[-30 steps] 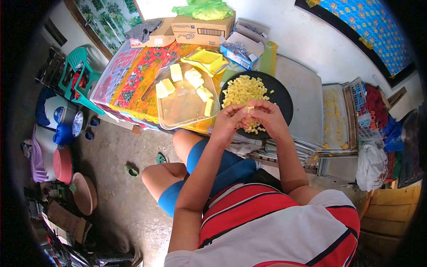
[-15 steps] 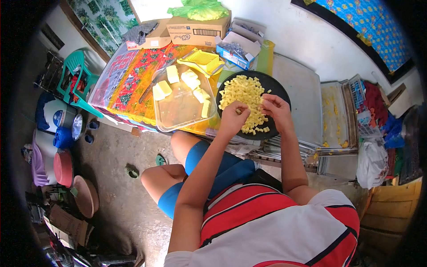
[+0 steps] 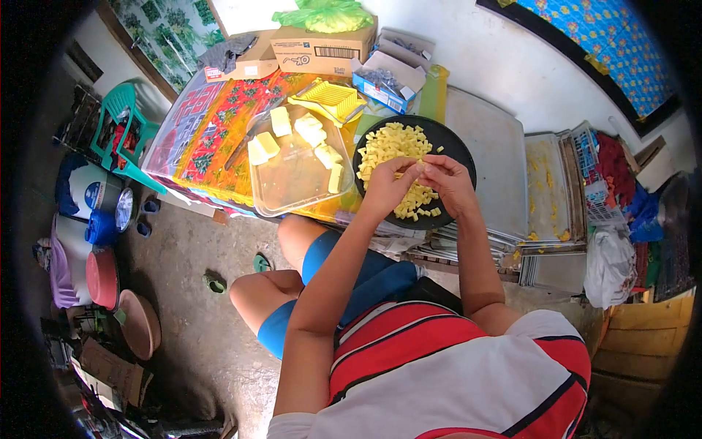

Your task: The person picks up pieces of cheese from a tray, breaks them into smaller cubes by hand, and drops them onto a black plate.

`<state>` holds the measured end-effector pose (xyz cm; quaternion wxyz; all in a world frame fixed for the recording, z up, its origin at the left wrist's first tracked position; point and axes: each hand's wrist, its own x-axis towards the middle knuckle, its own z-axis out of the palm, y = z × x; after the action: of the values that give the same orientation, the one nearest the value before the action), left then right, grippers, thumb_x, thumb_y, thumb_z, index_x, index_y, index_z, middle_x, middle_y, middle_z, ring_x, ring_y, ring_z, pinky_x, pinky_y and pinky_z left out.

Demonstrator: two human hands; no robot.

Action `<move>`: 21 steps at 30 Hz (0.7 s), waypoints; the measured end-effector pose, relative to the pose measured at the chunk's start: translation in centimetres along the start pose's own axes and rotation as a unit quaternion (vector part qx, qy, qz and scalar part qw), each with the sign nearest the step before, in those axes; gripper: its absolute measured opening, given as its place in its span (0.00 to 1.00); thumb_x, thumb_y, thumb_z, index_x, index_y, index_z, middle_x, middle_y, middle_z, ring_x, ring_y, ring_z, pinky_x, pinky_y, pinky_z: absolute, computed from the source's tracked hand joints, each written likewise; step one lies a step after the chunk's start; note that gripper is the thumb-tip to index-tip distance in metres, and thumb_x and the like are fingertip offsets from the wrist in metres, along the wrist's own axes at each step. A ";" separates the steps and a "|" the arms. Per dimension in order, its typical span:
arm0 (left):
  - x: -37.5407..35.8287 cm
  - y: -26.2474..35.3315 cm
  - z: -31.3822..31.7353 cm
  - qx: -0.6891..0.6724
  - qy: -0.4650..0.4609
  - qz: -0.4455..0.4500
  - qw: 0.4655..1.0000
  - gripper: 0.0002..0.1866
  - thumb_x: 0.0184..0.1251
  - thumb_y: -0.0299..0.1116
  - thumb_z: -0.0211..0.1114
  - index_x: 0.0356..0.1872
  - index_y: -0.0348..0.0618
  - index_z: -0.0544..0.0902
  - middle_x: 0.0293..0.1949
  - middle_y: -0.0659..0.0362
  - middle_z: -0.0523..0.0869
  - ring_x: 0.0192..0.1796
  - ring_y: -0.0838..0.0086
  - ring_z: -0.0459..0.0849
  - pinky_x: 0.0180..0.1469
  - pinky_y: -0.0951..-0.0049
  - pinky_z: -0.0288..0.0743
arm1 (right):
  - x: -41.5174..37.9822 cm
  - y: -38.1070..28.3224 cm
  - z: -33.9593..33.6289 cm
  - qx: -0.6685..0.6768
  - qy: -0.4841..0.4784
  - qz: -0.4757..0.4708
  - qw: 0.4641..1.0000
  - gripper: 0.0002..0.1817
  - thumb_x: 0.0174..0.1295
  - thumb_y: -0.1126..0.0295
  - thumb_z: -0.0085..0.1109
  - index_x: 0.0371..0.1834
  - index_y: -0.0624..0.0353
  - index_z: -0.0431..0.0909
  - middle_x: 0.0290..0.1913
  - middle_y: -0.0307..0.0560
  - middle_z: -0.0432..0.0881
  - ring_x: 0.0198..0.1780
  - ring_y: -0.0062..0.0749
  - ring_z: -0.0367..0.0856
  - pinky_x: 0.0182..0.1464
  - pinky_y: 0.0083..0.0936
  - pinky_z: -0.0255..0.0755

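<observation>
Many small yellow cubes (image 3: 391, 143) lie heaped on a round black tray (image 3: 455, 139). Above the heap, my left hand (image 3: 393, 181) and my right hand (image 3: 448, 184) meet at the fingertips. Both hands are closed in a pinch, and what sits between the fingers is too small and hidden to make out. Left of the tray stands a clear plastic container (image 3: 292, 179) with several larger pale yellow blocks (image 3: 310, 130) in it. A yellow slotted cutter (image 3: 329, 101) rests at the container's far edge.
Cardboard boxes (image 3: 322, 51) and a blue open box (image 3: 384, 82) stand at the table's back. Stacked flat trays (image 3: 486, 154) adjoin on the right. A green chair (image 3: 124, 132), basins (image 3: 139, 322) and slippers (image 3: 214, 282) are on the left.
My two hands have come together, from apart to touching at the fingertips above the cubes. The container and tray stay in place.
</observation>
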<state>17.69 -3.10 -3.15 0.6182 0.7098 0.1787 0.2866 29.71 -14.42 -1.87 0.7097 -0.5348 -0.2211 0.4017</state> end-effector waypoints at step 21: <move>0.0 -2.9 -0.4 0.027 0.071 -0.053 0.996 0.13 0.62 0.27 0.63 0.47 0.33 0.82 0.23 0.63 0.81 0.24 0.84 0.76 0.26 0.80 0.71 | 1.9 2.7 -3.1 -0.203 0.061 -0.070 0.975 0.16 0.62 0.75 0.54 0.52 0.67 0.79 0.45 0.43 0.82 0.44 0.22 0.79 0.49 0.19 0.72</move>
<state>17.68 -2.29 -5.97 0.5985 0.6938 0.2671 0.2986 32.23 -14.36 -5.62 0.6249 -0.6745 -0.2913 0.2640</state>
